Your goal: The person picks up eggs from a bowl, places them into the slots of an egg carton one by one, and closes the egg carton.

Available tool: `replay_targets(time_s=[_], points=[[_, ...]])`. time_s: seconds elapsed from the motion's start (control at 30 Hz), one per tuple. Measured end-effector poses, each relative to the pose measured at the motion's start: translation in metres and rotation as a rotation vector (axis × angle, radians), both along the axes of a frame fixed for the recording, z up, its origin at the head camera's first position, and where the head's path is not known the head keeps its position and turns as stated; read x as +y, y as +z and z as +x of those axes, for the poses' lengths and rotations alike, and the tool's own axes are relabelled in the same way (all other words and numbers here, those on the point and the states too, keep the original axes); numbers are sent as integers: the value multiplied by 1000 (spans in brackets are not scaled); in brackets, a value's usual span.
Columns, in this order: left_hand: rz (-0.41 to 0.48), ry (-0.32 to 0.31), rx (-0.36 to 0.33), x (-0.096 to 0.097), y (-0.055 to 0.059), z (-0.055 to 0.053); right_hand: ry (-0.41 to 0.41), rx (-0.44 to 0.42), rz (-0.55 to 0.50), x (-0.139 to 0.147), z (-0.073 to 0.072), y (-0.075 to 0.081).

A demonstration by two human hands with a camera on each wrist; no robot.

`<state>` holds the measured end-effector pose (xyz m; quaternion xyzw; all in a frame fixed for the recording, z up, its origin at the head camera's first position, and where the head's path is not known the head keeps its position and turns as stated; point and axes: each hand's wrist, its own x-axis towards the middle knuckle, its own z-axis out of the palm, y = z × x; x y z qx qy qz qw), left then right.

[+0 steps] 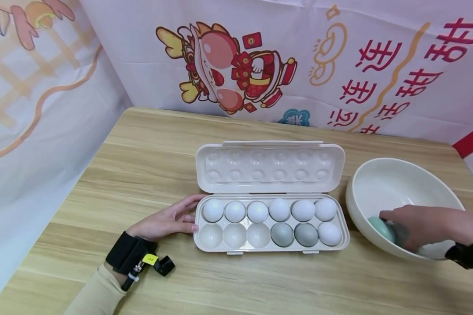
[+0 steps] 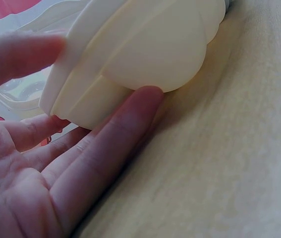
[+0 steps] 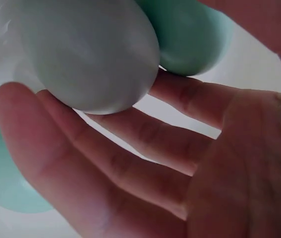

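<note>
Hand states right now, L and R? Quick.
Left hand: open, fingers against the end of the egg carton.
Right hand: closed round a grey egg in the bowl.

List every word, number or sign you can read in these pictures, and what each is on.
"连连", in red on the backdrop cloth.
"甜甜", in red on the same cloth.
"运" and "活", apparently, below those; another red character there is cut off.
Blue badge on the cloth: one white character, partly cut off, not surely readable.
Yellow tag on the wrist strap: too small to read.
Egg carton, eggs, bowl: no text visible.
</note>
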<state>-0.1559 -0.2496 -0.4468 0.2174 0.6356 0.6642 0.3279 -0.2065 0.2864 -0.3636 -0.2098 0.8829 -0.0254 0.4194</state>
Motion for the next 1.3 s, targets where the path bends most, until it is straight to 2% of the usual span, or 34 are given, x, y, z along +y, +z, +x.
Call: replay_targets(time_s=[0.13, 0.4, 0.63, 0.87, 1.17, 1.3], points=[[1, 3, -4, 0, 0, 0, -35, -40, 10, -1, -1, 2], [-13, 10, -8, 0, 2, 0, -42, -57, 13, -3, -2, 2], [-13, 8, -6, 0, 2, 0, -116, -122, -4, -6, -5, 2], [-20, 9, -8, 0, 2, 0, -46, -60, 18, -4, -7, -2], [-21, 9, -9, 0, 1, 0, -21, -45, 39, 0, -9, -2], [-10, 10, -9, 0, 1, 1, 40, 14, 22, -2, -10, 2]])
